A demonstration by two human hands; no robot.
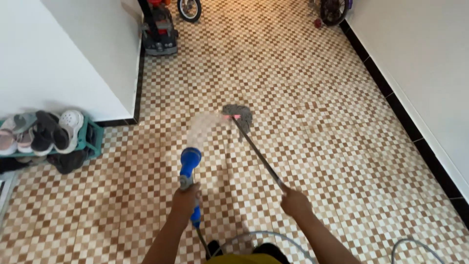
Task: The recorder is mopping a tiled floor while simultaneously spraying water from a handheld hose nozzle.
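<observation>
both hands are working over a checkered brown-and-cream tile floor (317,122), seen from the head camera. left hand (185,200) is gripping the handle of a blue spray nozzle (189,166), fingers closed around it, and the nozzle is pointing away toward the far floor, throwing a pale mist of water (205,124) just ahead of its tip. right hand (295,202) is closing around the near end of a thin metal mop handle (256,151), which is slanting up and left to a grey flat mop head (238,116) lying on the tiles near the middle of the scene, its left edge meeting the spray. a pale hose (259,235) is curling along the near floor between the forearms, and another loop is showing at the near right. at left, a teal shoe rack (93,139) is holding several sandals and shoes (44,129) against a white wall (58,58). a toy ride-on vehicle (159,29) is standing at the far left, with a wheel (189,9) just right of it and a small bicycle (334,10) at the far right, beside a white wall with dark skirting.
</observation>
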